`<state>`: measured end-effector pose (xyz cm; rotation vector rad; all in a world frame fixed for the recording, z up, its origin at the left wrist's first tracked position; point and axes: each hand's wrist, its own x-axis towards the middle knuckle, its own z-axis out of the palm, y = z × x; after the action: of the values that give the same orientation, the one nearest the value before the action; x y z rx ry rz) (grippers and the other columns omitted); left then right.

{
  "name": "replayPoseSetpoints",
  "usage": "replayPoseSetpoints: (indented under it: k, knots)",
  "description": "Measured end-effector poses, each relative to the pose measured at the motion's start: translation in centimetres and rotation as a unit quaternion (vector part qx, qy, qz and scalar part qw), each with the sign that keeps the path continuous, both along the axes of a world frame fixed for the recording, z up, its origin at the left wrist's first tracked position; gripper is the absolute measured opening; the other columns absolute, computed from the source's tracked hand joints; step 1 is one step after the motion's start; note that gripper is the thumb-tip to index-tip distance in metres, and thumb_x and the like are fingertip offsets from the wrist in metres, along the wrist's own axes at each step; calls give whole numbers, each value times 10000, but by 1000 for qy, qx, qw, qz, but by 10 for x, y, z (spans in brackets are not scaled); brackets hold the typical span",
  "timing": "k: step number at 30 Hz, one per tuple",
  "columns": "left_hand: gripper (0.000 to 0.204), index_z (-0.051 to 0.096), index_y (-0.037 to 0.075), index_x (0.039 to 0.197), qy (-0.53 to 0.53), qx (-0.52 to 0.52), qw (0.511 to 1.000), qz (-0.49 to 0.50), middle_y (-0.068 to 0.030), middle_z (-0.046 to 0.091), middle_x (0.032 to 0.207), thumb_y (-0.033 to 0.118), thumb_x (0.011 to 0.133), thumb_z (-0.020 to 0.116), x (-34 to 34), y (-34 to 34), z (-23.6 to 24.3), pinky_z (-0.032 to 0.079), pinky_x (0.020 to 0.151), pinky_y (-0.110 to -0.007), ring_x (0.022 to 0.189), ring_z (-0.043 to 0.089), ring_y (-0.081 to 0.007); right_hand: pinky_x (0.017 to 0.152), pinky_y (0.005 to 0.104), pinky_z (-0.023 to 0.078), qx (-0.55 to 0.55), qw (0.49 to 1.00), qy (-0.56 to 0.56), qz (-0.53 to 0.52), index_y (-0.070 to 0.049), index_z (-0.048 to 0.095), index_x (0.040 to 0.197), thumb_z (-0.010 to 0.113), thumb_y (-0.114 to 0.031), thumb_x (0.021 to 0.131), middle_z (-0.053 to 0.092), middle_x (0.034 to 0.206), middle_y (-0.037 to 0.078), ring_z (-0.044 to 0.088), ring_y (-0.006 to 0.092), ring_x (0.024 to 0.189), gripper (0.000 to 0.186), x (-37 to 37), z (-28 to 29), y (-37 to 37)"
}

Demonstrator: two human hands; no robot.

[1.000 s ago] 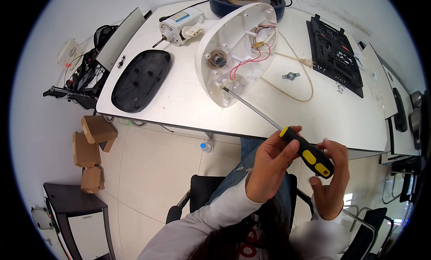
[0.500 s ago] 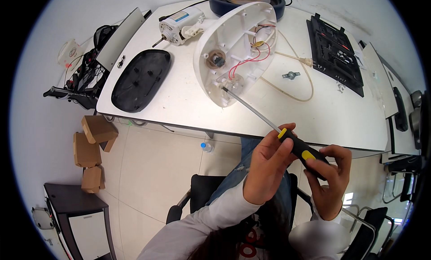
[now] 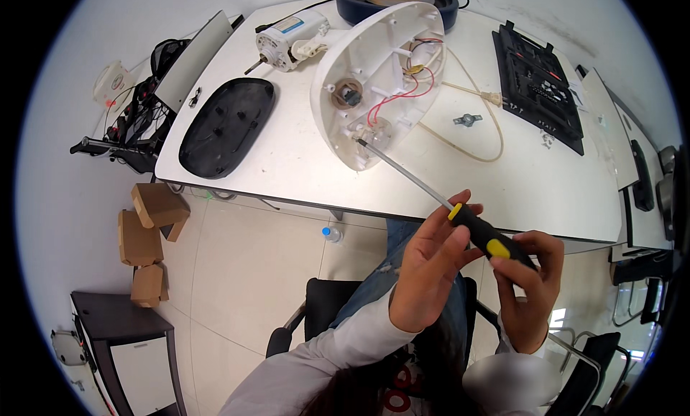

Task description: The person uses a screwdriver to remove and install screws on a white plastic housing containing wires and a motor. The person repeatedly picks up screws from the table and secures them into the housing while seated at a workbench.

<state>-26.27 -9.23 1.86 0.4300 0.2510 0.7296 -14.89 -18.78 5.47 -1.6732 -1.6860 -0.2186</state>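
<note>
A long screwdriver with a black and yellow handle slants up to the left. My left hand closes round the front of its handle, near the shaft. On the back end of the same handle, my right hand grips with bent fingers. The tip of the shaft reaches into the low end of a white plastic housing, beside a clear round part. Red wires run across the open inside of that housing. Whether the tip sits on a screw is too small to tell. The housing joins a white motor.
A black oval cover lies on the left of the white table. At the right are an open black tool case, a small metal wing-shaped part and a pale cord. A dark blue round basin stands behind.
The screwdriver handle has turned slightly, with its yellow patch shifted. My fingers have moved a little with it. The housing stays in place.
</note>
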Motion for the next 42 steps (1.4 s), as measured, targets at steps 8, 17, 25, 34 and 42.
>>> replayPoseSetpoints:
  k: [8,17,25,34,42]
  knots:
    - [518,321,29,1357,44,29,998,26,-121,499,1216,204,922,541,2,1,-9,396,976,-337,1086,529,-178,612,283,479,-196,940,272,-60,-34,533,1124,701,-293,775,599,927,149,628,273,828,466,1,1,-11]
    - [516,321,27,1357,-6,-17,1000,9,-121,489,1228,196,922,541,3,-3,-2,387,984,-339,1108,516,-193,544,250,457,-16,998,31,-49,-201,636,1053,687,29,658,505,970,82,570,211,842,459,-4,-8,0]
    - [523,307,25,1356,34,28,998,41,-129,480,1243,199,921,540,4,-1,-9,376,999,-347,1108,525,-220,668,351,501,-164,942,282,-72,-6,541,1112,590,-270,856,540,1104,189,594,314,907,371,-3,3,-5]
    - [464,361,35,1317,1,1,1000,19,-102,491,1224,252,936,512,3,0,-4,388,978,-348,1129,502,-207,616,305,485,-32,999,32,-4,-80,575,1107,728,21,632,487,1088,112,577,238,801,509,-1,-6,-1]
    - [452,360,46,1332,32,5,999,19,-64,490,1225,244,948,493,2,0,-8,412,941,-317,1112,507,-172,701,317,492,-97,945,314,-9,-57,522,1168,688,1,708,536,1088,145,597,269,849,492,-8,-1,0]
